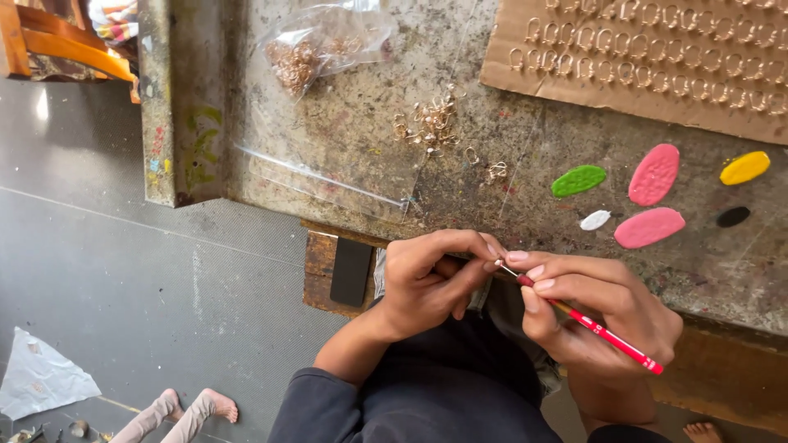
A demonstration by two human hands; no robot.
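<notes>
The right hand (603, 316) is holding a thin red brush (587, 321) like a pen, with the fingers clamped around its upper part. The long axis of the brush is running diagonally: its fine tip is pointing up and to the left, toward the left hand (431, 283), and its back end is sticking out down and to the right, past the wrist. The left hand is closed with thumb and fingers pinched together just at the tip of the brush; what it is pinching is too small to tell. Both hands are meeting close together in front of the edge of the worn table (369, 148). On the table, above the hands, paint blobs (652, 176) in several colours are lying, and further left a small pile of gold rings (427, 123), a clear plastic bag (316, 45) and a brown cardboard sheet (648, 53) with rows of rings.
</notes>
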